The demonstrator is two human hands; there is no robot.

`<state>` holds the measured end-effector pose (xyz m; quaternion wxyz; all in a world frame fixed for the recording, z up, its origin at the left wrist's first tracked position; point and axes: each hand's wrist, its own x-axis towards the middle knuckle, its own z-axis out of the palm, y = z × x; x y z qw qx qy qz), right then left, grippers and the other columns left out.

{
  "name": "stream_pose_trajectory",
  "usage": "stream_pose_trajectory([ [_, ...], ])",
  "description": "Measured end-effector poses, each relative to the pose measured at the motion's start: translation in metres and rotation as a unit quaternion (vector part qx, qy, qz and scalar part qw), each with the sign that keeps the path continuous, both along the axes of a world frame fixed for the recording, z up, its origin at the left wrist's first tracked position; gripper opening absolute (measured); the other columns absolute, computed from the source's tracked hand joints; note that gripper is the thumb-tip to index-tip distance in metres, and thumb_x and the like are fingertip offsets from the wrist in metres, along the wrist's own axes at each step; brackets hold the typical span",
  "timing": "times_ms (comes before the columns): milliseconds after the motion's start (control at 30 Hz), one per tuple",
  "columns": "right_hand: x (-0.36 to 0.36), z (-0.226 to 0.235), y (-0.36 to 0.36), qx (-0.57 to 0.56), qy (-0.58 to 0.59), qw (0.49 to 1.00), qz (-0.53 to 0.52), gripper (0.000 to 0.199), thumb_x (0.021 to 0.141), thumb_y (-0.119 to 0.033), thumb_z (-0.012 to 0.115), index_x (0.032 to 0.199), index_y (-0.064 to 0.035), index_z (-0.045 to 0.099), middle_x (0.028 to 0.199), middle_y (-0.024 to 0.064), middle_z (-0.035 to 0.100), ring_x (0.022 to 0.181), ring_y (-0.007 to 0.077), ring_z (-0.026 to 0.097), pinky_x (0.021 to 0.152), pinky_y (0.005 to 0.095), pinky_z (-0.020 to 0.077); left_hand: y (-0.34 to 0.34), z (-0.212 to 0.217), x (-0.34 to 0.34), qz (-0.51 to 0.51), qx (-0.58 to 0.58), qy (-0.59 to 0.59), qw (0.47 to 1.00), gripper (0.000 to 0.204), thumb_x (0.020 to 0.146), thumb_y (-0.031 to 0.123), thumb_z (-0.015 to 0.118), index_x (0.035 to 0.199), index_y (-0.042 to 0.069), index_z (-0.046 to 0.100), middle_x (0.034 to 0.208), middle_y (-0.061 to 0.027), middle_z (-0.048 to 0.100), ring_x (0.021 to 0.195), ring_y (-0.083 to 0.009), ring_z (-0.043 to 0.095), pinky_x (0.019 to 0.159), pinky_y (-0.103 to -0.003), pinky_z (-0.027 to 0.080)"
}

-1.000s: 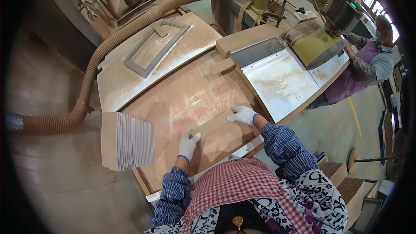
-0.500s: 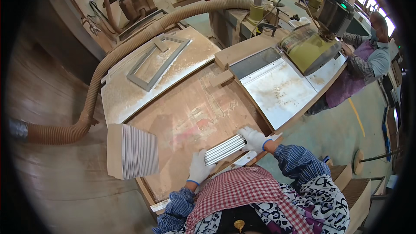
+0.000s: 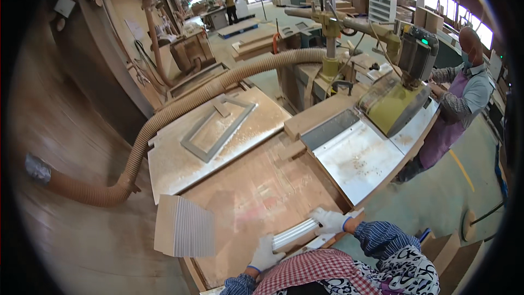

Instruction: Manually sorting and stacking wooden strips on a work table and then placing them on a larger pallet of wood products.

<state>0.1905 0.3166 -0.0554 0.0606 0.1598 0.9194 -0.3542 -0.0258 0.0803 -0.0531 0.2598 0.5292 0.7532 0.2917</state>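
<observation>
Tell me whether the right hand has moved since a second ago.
Yes: judged against the silvery panel, the right hand has shifted closer to the person's body.

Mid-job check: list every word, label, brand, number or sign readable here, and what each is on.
Lettering is located, not copied out.
Black-and-white patterned fabric garment: bold black letters.
White rectangular sheet, upper left: any text too small to read.
Yellow-green curved machine guard: any marking too blurred to read.
Silvery-white ridged strips, lower centre: none visible.
</observation>
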Motion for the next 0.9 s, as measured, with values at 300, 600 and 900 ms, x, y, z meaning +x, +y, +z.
stream_pose_trajectory([
  [300, -0.025, 0.008, 0.011, -0.002, -0.068, 0.997, 0.025, 0.075, 0.078, -0.027, 0.073, 0.142, -0.0081, 0.039, 0.134, 0.0252, 0.046, 0.117, 0.0437, 0.054, 0.098, 0.0433, 0.0462, 0.005, -0.031, -0.012, -0.045, -0.020, -0.035, 0.998, 0.076, 0.075, 0.029, 0.077, 0.140, 0.007, 0.043, 0.134, -0.0262, 0.045, 0.128, -0.0428, 0.041, 0.106, -0.044, 0.040],
  [600, -0.019, -0.021, 0.011, -0.060, -0.015, 0.997, -0.047, 0.065, 0.088, -0.046, 0.065, 0.138, -0.0082, 0.050, 0.126, 0.0240, 0.052, 0.115, 0.0398, 0.055, 0.096, 0.0421, 0.0456, -0.002, -0.034, -0.014, 0.042, -0.048, -0.111, 0.992, 0.065, 0.087, 0.033, 0.071, 0.140, 0.005, 0.046, 0.124, -0.0240, 0.052, 0.100, -0.0305, 0.062, 0.083, -0.038, 0.053],
  [900, -0.046, -0.019, 0.047, -0.027, 0.047, 0.997, -0.059, 0.032, 0.090, -0.032, 0.059, 0.109, -0.0085, 0.070, 0.106, 0.0188, 0.069, 0.097, 0.0351, 0.066, 0.085, 0.0408, 0.0512, 0.015, -0.007, 0.017, 0.224, 0.052, 0.066, 0.971, 0.038, 0.080, 0.021, 0.075, 0.115, 0.012, 0.064, 0.090, -0.0096, 0.062, 0.085, -0.0250, 0.063, 0.072, -0.039, 0.050],
])
